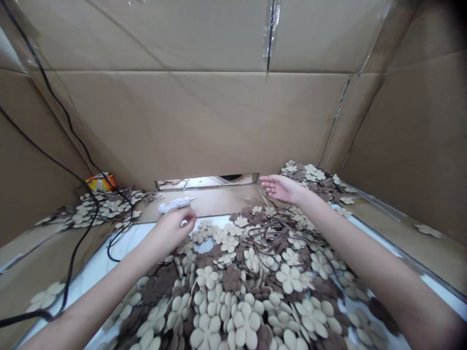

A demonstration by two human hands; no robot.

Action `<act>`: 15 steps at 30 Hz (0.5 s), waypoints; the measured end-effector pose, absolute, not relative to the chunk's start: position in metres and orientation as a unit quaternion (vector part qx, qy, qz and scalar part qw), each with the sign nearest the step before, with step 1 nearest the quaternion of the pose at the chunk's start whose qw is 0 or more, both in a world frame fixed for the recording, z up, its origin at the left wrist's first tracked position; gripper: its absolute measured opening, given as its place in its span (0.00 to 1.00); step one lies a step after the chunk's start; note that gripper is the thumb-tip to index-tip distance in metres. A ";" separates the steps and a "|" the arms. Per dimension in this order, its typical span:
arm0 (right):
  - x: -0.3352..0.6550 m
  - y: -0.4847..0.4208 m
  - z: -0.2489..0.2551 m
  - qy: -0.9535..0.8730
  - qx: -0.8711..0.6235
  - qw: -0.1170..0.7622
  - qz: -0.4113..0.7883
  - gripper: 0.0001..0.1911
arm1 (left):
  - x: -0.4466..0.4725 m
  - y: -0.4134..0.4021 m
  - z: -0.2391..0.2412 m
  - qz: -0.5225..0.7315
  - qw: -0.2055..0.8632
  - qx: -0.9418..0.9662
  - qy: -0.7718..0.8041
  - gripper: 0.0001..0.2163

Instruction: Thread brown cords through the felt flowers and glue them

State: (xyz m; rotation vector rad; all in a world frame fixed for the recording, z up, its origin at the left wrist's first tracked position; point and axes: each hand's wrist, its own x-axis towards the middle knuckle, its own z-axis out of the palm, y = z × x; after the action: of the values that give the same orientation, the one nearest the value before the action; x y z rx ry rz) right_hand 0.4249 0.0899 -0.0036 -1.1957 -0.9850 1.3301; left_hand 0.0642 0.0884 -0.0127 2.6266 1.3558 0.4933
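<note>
My left hand is closed, its thumb and fingers curled toward each other beside the pile of flower pieces. Just behind its knuckles shows a white glue gun with the nozzle pointing right; the gun's lower part is hidden, and I cannot tell whether the fingers hold it. My right hand reaches forward with its fingers stretched out, palm turned inward, and nothing in it. Below it spread beige flower pieces, dark brown flower pieces and a tangle of thin brown strips.
Cardboard walls enclose the white work surface. The far wall has a low slot. Black cables hang down on the left. An orange-yellow packet stands behind a heap of flowers; another flower heap lies at the back right.
</note>
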 end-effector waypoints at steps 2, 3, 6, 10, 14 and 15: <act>0.415 0.077 0.007 -0.412 -0.464 0.509 0.597 0.12 | 0.084 0.081 -0.003 0.186 0.093 0.881 0.424 0.13; 0.408 0.071 0.013 -0.415 -0.447 0.500 0.615 0.12 | 0.095 0.078 0.002 0.200 0.115 0.884 0.406 0.15; 0.384 0.052 0.031 -0.425 -0.402 0.477 0.656 0.12 | 0.132 0.070 0.010 0.220 0.243 0.885 0.329 0.22; 0.354 0.031 0.046 -0.448 -0.337 0.456 0.692 0.10 | 0.172 0.063 0.008 0.238 0.419 0.847 0.226 0.26; 0.343 0.019 0.048 -0.471 -0.319 0.454 0.686 0.09 | 0.181 0.057 -0.003 0.242 0.436 0.839 0.219 0.15; 0.344 0.019 0.048 -0.478 -0.323 0.458 0.676 0.08 | 0.179 0.057 -0.005 0.243 0.437 0.836 0.227 0.14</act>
State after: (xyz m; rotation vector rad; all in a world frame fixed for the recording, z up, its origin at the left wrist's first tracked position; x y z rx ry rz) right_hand 0.3440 0.0187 0.0478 -0.7967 -1.1785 1.6654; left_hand 0.1792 0.0571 -0.0047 2.0791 0.5652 0.6056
